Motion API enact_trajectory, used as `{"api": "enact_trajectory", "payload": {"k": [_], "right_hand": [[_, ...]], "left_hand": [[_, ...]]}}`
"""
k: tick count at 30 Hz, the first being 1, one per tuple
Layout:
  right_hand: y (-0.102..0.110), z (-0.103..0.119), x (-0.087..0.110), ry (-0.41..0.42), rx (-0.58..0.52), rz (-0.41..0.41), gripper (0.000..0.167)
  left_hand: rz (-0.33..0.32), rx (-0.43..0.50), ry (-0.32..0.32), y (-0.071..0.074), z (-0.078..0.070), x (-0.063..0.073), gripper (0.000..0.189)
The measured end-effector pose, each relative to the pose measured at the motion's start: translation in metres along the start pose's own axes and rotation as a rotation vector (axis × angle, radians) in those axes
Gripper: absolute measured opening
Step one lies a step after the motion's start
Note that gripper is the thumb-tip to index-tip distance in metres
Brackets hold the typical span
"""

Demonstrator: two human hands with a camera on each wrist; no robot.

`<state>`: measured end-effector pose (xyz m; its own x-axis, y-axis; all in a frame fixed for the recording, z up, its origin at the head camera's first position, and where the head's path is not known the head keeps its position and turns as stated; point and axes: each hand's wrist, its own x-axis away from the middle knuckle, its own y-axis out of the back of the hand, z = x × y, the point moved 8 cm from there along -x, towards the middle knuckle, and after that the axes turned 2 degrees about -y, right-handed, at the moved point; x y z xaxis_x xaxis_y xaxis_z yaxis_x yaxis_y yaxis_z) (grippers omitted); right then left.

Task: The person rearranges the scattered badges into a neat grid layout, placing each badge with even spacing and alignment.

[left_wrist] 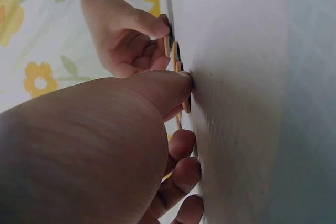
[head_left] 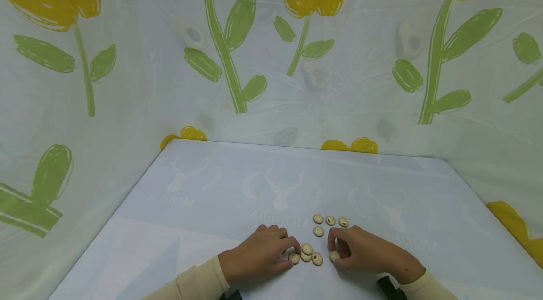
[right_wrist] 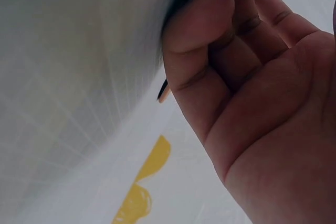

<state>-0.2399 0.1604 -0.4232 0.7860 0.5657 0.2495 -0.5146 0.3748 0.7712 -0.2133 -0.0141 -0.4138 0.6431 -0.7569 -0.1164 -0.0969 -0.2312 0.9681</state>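
Small round wooden buttons lie on the table before me. My left hand (head_left: 264, 253) pinches one button (head_left: 294, 258) between thumb and index finger, at the left of a small cluster. In that cluster one button (head_left: 307, 248) overlaps another button (head_left: 306, 257), and a third button (head_left: 317, 259) lies beside them. To the right of the cluster, my right hand (head_left: 360, 250) pinches a button (head_left: 334, 256) at the table surface. In the left wrist view, the right hand (left_wrist: 128, 40) holds its button (left_wrist: 167, 46) on edge to the camera. The right wrist view hides that button behind the fingers (right_wrist: 197, 24).
Beyond the hands, three buttons form a row, with the middle button (head_left: 330, 220) between two others. Another button (head_left: 318, 231) lies just below the row's left end. The pale printed table (head_left: 237, 172) ends at a flowered curtain (head_left: 360, 78).
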Motion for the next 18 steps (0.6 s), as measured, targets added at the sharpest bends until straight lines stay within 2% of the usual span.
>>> {"api": "enact_trajectory", "payload": {"k": [6, 18], "right_hand": [[0.0028, 0.0019, -0.0005, 0.046, -0.002, -0.024, 0.019], [0.0058, 0.0015, -0.0004, 0.034, 0.015, -0.058, 0.019]], "left_hand": [[0.014, 0.009, 0.006, -0.0013, 0.0008, 0.0001, 0.025], [0.025, 0.011, 0.011, -0.0036, 0.0021, -0.0004, 0.026]]}}
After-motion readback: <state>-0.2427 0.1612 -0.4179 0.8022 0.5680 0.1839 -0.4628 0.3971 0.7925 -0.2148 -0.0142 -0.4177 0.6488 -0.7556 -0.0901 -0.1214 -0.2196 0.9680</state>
